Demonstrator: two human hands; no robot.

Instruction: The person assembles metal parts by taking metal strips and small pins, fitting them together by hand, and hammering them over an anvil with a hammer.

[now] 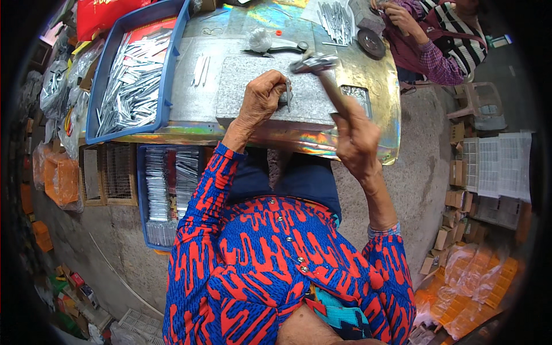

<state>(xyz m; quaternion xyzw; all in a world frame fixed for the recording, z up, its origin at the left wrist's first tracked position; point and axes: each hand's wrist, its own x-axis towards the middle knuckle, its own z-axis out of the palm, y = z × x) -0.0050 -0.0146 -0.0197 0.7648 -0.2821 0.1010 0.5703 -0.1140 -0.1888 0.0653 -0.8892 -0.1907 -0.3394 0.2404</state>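
Note:
My right hand [359,141] is closed around the wooden handle of a hammer [333,92]. Its metal head is raised over the right part of a grey speckled stone block [244,72]. At the block's middle, my left hand [261,99] pinches a small flat metal piece [289,95], held upright on the stone; its exact kind is hard to make out. Just right of the block, a small rectangular container [357,92] holds tiny shiny parts. Several slim metal pieces [201,70] lie on the table to the left. Beyond the block is a dark-handled pliers-like tool [287,49].
A blue tray [165,86] heaped with metal strips [135,80] stands left on the table [198,34]. Another blue bin [142,190] sits below. At the far right are more metal pieces [336,23], a dark round dish [371,43] and a co-worker's hand [401,18].

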